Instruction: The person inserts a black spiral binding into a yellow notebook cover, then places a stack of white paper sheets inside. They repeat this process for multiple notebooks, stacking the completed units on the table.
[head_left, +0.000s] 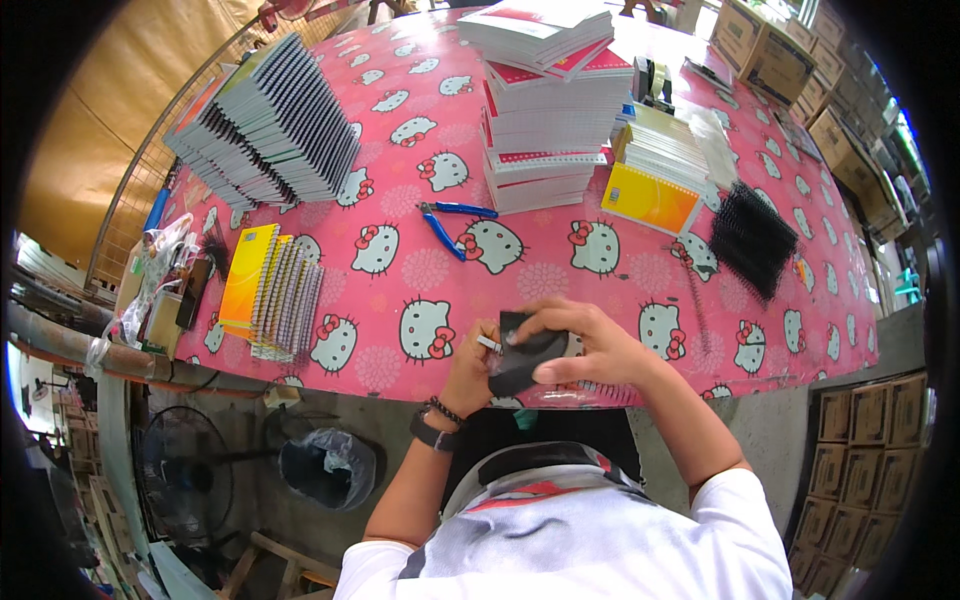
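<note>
Got this flat black piece [514, 376] just below centre frame, left hand [472, 368] clamped on its left edge. Right hand [592, 345] is on it too, thumb and fingers apart; can't tell if it's gripping. Blue-handled pliers [466, 209] lie above, left of centre.

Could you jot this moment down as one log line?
left hand: holding black flat item | right hand: touching it | nearby: blue-handled pliers, black coils | surface: pink patterned tablecloth
</note>
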